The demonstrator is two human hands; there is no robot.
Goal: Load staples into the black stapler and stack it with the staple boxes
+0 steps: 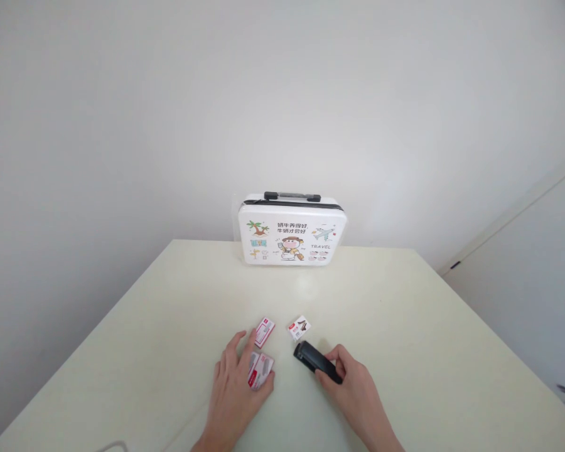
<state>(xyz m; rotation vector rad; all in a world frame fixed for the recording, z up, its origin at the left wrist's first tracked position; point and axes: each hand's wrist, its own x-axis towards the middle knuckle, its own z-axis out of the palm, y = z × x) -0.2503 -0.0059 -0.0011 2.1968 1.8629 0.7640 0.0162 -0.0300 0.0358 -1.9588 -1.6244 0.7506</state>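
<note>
The right hand (352,382) pinches what looks like a black stapler (314,360), near right; the left hand (235,388) is spread across small red-and-white boxes (265,368). Another box (299,327) lies just beyond the stapler, a white case (294,235) far back.

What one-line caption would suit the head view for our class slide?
Right hand holding a stapler, left hand partly covering small boxes, with a white case standing behind on the table.

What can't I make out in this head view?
All in the head view:
Lower red-and-white boxes: partly covered by the left hand.
Black stapler: partly behind the right hand.
White box: fine print too small.
Cable-like loop: cut off by the bottom edge.
Case: shell hides inside.
</note>
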